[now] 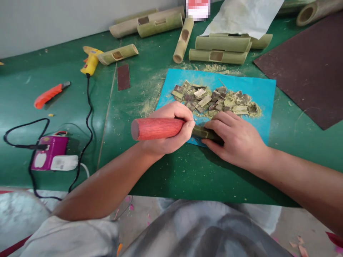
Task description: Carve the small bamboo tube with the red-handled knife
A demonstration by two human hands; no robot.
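Note:
My left hand (171, 111) is wrapped around the thick red wooden handle (158, 129) of a tool. Its working end is hidden behind my fingers and the piece beyond them, so its kind cannot be made out. Just to the right, my right hand (237, 137) grips a dark green bamboo piece (202, 132), fingers over its top and thumb along the near side. The bamboo lies over the near part of a blue sheet (265, 103). Behind both hands, a pile of cut bamboo chips (203, 100) and shavings is spread across that sheet.
Bamboo tubes with cut openings (218, 55) lie along the back. A yellow glue gun (92, 62), an orange utility knife (49, 95) and a purple power adapter (49, 151) with black cable are at left. Brown sandpaper (308, 67) covers the right side of the green table (182, 175).

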